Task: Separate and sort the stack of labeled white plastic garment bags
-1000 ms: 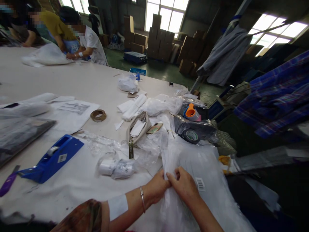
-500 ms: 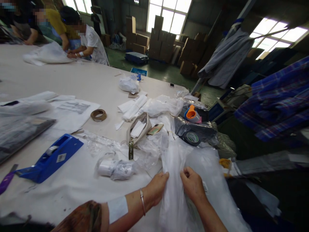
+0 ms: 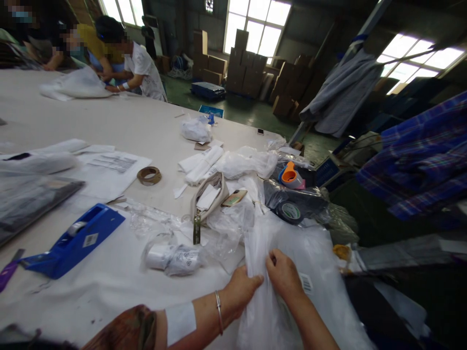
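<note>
Clear plastic bags [image 3: 260, 243] lie gathered in a long bunch near the table's front right. My left hand [image 3: 242, 289] is closed on the bunch from its left side, thumb on top. Against its right side, my right hand [image 3: 282, 272] has its fingers curled and pinched on the plastic. A white barcode label [image 3: 305, 283] shows on the plastic just right of my right hand. Left of the bunch lie rolls in clear wrap [image 3: 173, 258], and above them an open beige pouch [image 3: 208, 197] with white paper inside.
A blue tape dispenser [image 3: 78, 238], a purple cutter [image 3: 9, 272] and a brown tape roll [image 3: 149, 175] lie on the left. Black tape [image 3: 289, 211] and an orange tape holder [image 3: 290, 176] rest on dark wrapped packs [image 3: 272, 194]. People work at the table's far left.
Both hands have drawn closer together on the plastic. My left hand is slightly lower and further right, my right hand slightly further left. More of the barcode label shows.
</note>
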A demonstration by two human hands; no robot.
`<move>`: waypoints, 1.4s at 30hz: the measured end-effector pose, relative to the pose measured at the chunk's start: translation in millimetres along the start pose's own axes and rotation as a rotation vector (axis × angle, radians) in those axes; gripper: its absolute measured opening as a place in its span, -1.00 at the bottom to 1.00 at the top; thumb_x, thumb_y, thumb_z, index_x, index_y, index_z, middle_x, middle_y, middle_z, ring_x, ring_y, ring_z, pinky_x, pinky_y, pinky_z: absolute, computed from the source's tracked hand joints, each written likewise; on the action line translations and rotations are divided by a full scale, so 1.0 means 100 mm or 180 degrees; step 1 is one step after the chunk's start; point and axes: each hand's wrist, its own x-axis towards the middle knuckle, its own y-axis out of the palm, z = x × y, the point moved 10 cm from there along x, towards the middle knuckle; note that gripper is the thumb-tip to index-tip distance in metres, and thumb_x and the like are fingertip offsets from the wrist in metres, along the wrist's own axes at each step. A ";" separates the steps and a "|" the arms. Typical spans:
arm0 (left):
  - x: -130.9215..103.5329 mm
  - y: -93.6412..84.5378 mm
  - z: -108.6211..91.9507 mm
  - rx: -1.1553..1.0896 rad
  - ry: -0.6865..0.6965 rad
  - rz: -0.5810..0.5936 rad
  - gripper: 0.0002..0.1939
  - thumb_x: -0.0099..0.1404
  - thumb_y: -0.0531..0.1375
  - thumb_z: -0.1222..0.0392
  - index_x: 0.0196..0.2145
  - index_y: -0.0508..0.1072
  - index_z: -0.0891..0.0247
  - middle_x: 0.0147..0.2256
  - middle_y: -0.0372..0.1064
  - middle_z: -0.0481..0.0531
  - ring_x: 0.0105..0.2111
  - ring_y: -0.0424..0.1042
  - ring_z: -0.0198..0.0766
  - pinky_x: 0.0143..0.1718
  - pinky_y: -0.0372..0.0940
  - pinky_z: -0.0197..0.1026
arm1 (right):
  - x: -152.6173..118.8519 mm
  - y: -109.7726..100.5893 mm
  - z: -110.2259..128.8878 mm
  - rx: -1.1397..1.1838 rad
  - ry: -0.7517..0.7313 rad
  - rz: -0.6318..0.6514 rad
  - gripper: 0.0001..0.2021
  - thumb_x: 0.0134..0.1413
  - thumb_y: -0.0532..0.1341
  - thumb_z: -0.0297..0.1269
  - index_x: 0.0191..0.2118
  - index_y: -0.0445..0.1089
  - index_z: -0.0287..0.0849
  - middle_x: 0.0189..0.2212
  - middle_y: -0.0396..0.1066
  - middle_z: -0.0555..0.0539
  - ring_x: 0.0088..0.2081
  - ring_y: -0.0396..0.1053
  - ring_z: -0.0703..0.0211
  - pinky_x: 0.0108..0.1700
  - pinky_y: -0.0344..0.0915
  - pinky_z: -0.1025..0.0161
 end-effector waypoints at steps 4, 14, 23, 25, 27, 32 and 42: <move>0.02 -0.01 0.06 -0.0050 -0.0053 0.0024 -0.61 0.19 0.22 0.11 -0.10 0.49 0.43 -0.23 0.53 0.26 -0.21 0.51 0.06 -0.07 0.36 0.05 | -0.09 0.08 0.06 -0.0121 -0.0057 0.0183 -0.83 0.14 -0.02 -0.28 -0.45 0.19 -0.09 -0.47 0.37 -0.03 -0.37 0.33 0.14 -0.27 0.12 0.23; 0.03 -0.11 0.05 -0.0120 0.0110 -0.0264 -0.69 0.14 0.20 0.10 -0.26 0.51 0.41 -0.31 0.50 0.18 -0.25 0.44 -0.06 -0.19 0.33 -0.13 | -0.13 0.10 0.08 -0.0212 -0.0014 0.0436 -0.77 -0.02 0.15 -0.20 -0.22 0.27 -0.16 -0.24 0.42 -0.16 -0.22 0.37 0.04 -0.17 0.20 0.20; 0.04 -0.03 0.07 0.0112 -0.0079 0.0054 -0.73 0.15 0.15 0.16 -0.28 0.52 0.40 -0.41 0.50 0.15 -0.42 0.46 -0.11 -0.32 0.34 -0.13 | -0.09 0.04 -0.17 -0.0012 0.0328 0.0255 -0.93 -0.04 0.06 -0.36 -0.46 0.25 -0.12 -0.51 0.37 -0.03 -0.40 0.32 0.15 -0.30 0.11 0.25; 0.03 -0.03 0.07 0.0097 -0.0115 0.0048 -0.73 0.13 0.15 0.20 -0.27 0.52 0.40 -0.42 0.51 0.14 -0.43 0.46 -0.12 -0.31 0.35 -0.13 | -0.06 0.01 -0.26 0.0117 0.0456 0.0205 -0.92 -0.02 0.06 -0.32 -0.44 0.27 -0.12 -0.52 0.37 -0.01 -0.42 0.33 0.16 -0.33 0.13 0.26; 0.01 -0.02 0.06 0.0065 -0.0136 0.0051 -0.73 0.11 0.14 0.22 -0.28 0.51 0.41 -0.42 0.51 0.14 -0.44 0.46 -0.13 -0.31 0.35 -0.13 | -0.04 -0.01 -0.31 0.0202 0.0509 0.0164 -0.90 -0.02 0.06 -0.29 -0.43 0.29 -0.12 -0.52 0.38 0.00 -0.42 0.34 0.17 -0.34 0.14 0.27; -0.02 0.02 0.04 -0.0048 -0.0161 0.0118 -0.74 0.04 0.16 0.22 -0.32 0.51 0.40 -0.46 0.50 0.12 -0.48 0.43 -0.15 -0.36 0.32 -0.17 | 0.00 0.05 -0.23 0.0205 0.0414 0.0185 -0.90 -0.04 0.04 -0.28 -0.45 0.28 -0.11 -0.51 0.38 -0.01 -0.41 0.34 0.15 -0.33 0.13 0.25; -0.01 0.01 0.05 -0.0194 -0.0186 0.0076 -0.78 -0.11 0.11 0.30 -0.45 0.49 0.35 -0.56 0.41 0.01 -0.56 0.35 -0.25 -0.52 0.17 -0.28 | -0.03 0.08 0.05 -0.0219 0.0288 0.0245 -0.78 -0.03 0.12 -0.09 -0.34 0.24 -0.14 -0.35 0.43 -0.24 -0.29 0.35 -0.06 -0.25 0.09 0.13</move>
